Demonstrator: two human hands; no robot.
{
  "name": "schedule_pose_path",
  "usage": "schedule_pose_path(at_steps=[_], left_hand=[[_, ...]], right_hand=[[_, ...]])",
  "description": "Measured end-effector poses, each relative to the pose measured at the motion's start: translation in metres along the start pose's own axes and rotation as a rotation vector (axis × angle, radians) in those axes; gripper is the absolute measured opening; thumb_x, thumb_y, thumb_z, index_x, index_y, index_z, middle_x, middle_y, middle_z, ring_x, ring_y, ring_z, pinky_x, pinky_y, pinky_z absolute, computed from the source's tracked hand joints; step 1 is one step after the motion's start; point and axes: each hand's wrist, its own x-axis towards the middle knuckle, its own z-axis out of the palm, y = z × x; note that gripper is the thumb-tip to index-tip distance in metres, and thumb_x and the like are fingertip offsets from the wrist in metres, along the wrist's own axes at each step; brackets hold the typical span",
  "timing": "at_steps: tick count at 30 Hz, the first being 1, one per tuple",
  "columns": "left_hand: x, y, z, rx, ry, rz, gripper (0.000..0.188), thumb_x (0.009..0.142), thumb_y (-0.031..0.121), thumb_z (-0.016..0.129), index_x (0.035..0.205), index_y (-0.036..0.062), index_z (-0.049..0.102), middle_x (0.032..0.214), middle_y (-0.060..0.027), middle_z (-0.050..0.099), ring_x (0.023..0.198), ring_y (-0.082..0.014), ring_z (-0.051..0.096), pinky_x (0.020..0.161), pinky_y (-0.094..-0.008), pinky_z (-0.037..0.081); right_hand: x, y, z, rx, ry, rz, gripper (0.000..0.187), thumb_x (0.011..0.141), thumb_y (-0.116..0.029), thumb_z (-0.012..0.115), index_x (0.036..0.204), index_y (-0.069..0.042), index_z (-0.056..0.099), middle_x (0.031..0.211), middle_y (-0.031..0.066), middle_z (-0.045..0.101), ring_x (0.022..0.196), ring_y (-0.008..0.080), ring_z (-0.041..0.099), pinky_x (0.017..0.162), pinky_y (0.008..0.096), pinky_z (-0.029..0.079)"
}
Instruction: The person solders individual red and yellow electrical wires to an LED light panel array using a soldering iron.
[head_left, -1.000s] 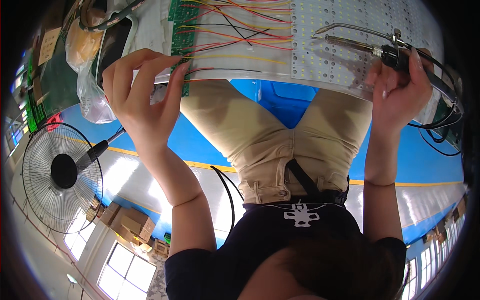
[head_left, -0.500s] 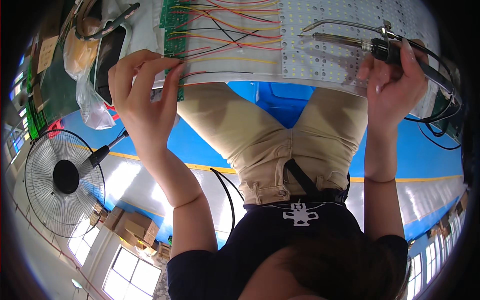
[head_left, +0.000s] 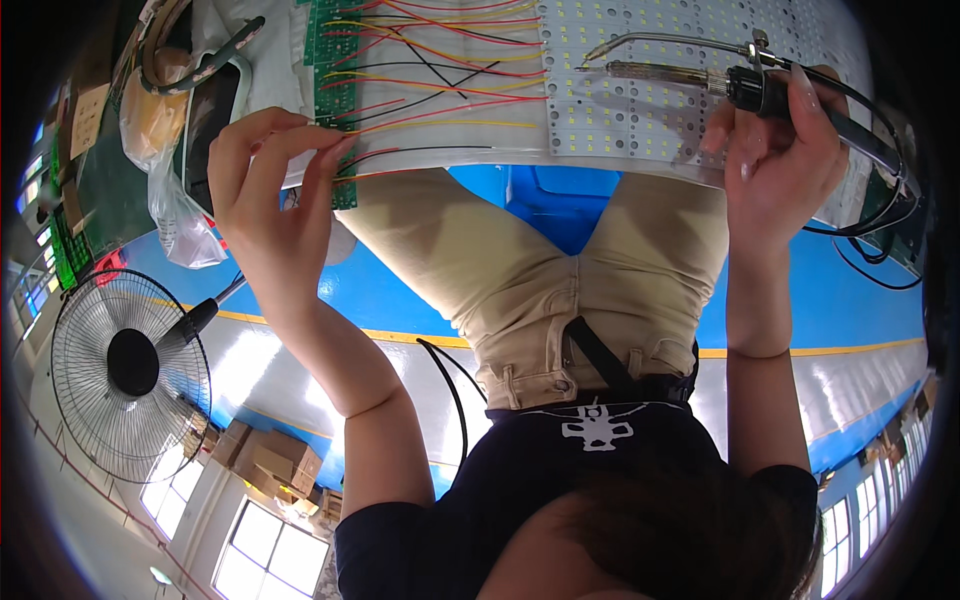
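My left hand (head_left: pixel 270 190) is closed in a pinch at the green circuit board strip (head_left: pixel 333 90). A red wire (head_left: pixel 440 112) runs from its fingertips to the white LED board (head_left: pixel 600 120). Several more red, yellow and black wires span the gap between the two boards. My right hand (head_left: pixel 780 150) is wrapped round a soldering iron (head_left: pixel 745 88), with a bent metal feed tube (head_left: pixel 670 44) fixed above it. The iron's tip points left over the LED board's left part; whether it touches cannot be made out.
Left of the boards are a clear plastic bag (head_left: pixel 165 140) and a dark coiled cable (head_left: pixel 215 60). Black cords (head_left: pixel 880 235) hang at the right. A standing fan (head_left: pixel 133 365) is at the lower left, and a blue stool (head_left: pixel 565 195) shows beneath the table edge.
Both boards and their wires have shifted slightly left. My left hand has moved a little left and down with them; a red wire now stretches from its fingertips. The soldering iron has shifted slightly left.
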Motion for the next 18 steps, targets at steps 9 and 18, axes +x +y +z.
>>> schedule_pose_path(at_steps=[9,18], left_hand=[[0.001,-0.005,-0.005,-0.046,-0.066,0.043,0.02,0.07,0.006,0.085,0.087,0.0089,0.074,0.106,-0.0056,0.064,0.095,-0.0245,0.059,0.08,-0.0376,0.047],[0.011,0.013,0.003,-0.003,-0.076,0.132,0.021,0.068,0.012,0.086,0.082,0.0123,0.071,0.107,-0.0044,0.062,0.093,-0.0251,0.057,0.078,-0.0386,0.046]], right_hand=[[0.002,-0.007,-0.008,-0.196,-0.067,0.038,0.01,0.099,0.006,0.048,0.103,0.009,0.057,0.059,0.0011,0.044,0.049,0.0113,0.056,0.049,0.0242,0.045],[-0.002,0.005,-0.009,-0.091,-0.057,-0.03,0.017,0.101,0.004,0.05,0.117,0.007,0.052,0.061,0.0018,0.047,0.048,0.0115,0.055,0.049,0.0243,0.045]])
